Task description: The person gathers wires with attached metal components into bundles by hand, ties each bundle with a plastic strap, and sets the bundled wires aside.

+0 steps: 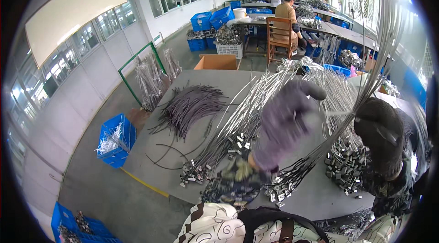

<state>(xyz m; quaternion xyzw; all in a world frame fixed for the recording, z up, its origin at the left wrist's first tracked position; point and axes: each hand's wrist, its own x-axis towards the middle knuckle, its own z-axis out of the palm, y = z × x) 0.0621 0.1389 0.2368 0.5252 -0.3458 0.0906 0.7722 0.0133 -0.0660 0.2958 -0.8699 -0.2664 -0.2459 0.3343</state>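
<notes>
My right hand (382,135), in a black glove, is closed round a tall bundle of wires (350,126). The bundle rises pale past the upper right and runs down dark to small metal-looking end pieces (280,191) on the table. My left hand (289,121), in a purple-grey glove, is blurred left of the bundle with its fingers curled. A pale blurred streak (337,113) spans from its fingers to the bundle; I cannot make out what it is. Beneath and behind my left hand lie loose silvery wires (249,105) with end pieces (195,172).
Dark short wires (194,108) are piled on the grey table (151,151). More end pieces (346,167) lie near my right hand. A cardboard box (217,62) stands behind the table, a blue crate (116,140) to its left. A person (287,16) sits on a wooden chair (278,37) farther back.
</notes>
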